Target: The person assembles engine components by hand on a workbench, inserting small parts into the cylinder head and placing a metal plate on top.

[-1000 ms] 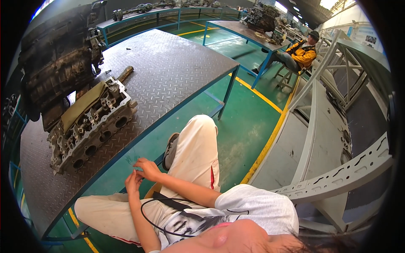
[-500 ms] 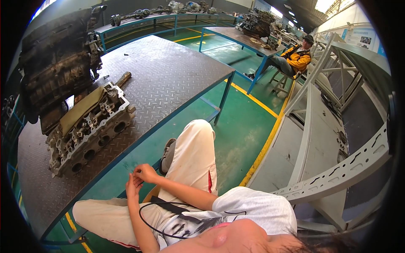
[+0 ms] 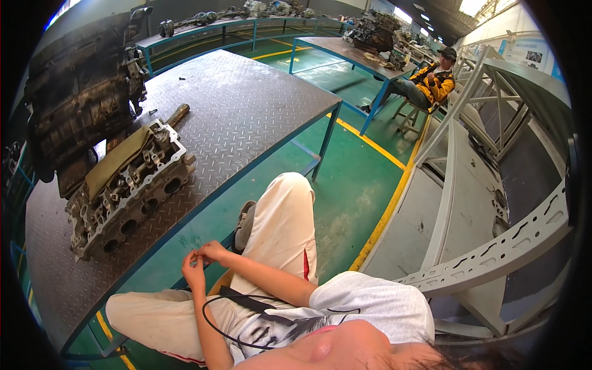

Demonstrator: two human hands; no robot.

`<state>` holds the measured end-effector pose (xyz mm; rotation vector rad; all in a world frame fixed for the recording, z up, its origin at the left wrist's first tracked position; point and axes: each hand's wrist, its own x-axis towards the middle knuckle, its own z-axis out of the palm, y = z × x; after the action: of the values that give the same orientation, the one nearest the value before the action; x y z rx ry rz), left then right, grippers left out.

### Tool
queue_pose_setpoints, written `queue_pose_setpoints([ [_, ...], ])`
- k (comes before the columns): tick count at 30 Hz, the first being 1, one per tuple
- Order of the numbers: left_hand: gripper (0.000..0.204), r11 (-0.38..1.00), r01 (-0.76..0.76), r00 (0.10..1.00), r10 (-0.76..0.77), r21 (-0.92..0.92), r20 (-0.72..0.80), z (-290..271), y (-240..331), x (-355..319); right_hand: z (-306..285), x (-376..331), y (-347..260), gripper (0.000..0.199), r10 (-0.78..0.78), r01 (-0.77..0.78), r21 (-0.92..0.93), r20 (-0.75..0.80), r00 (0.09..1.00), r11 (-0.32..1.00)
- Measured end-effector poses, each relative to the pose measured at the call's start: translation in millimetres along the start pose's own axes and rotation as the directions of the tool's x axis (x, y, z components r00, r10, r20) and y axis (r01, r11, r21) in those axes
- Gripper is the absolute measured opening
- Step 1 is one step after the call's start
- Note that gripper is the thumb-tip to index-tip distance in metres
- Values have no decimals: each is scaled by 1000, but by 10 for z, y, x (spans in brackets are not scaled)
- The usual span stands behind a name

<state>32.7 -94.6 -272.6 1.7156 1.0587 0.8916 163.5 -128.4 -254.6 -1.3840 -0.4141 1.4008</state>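
My left hand (image 3: 193,271) and my right hand (image 3: 211,251) meet in front of my lap, beside the near edge of the metal table. Their fingers are bent and pinched together, fingertips touching or nearly so. Whatever lies between them, if anything, is too small to make out. Nearest to them on the table is a greasy engine cylinder head (image 3: 132,197) with round ports along its side. An olive-coloured flat strip (image 3: 117,161) rests on top of it. Behind it stands a large, dark, oil-stained engine block (image 3: 80,92).
The table (image 3: 246,105) has a tread-plate top and blue legs. A small bolt (image 3: 153,111) lies near the block. A grey steel frame (image 3: 493,253) curves along my right. Further off, a person in a yellow jacket (image 3: 436,86) sits on a stool by another table (image 3: 339,48) bearing engine parts.
Both hands have shifted slightly, and the fingers of my left hand are more bent and closer to the right fingertips. The seated person's arm has moved up toward the chest.
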Motion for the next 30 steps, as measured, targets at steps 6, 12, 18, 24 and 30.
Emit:
queue_pose_setpoints([
  [6,21,996,-84,995,85,-18,49,-170,17,39,-17,17,-57,19,71,-75,27,142,987,997],
  [12,17,979,-154,984,138,136,117,-287,128,22,-108,55,-66,18,76,-38,-175,220,972,984],
  [18,14,971,-199,975,183,134,123,-301,196,5,-155,58,-57,17,120,-91,-139,225,967,986],
  [24,14,961,-219,972,198,172,129,-307,189,-5,-158,78,-41,17,210,-184,-121,258,943,976],
  [30,11,938,-276,956,245,212,161,-282,182,6,-155,15,-112,27,228,-197,-148,235,945,969],
])
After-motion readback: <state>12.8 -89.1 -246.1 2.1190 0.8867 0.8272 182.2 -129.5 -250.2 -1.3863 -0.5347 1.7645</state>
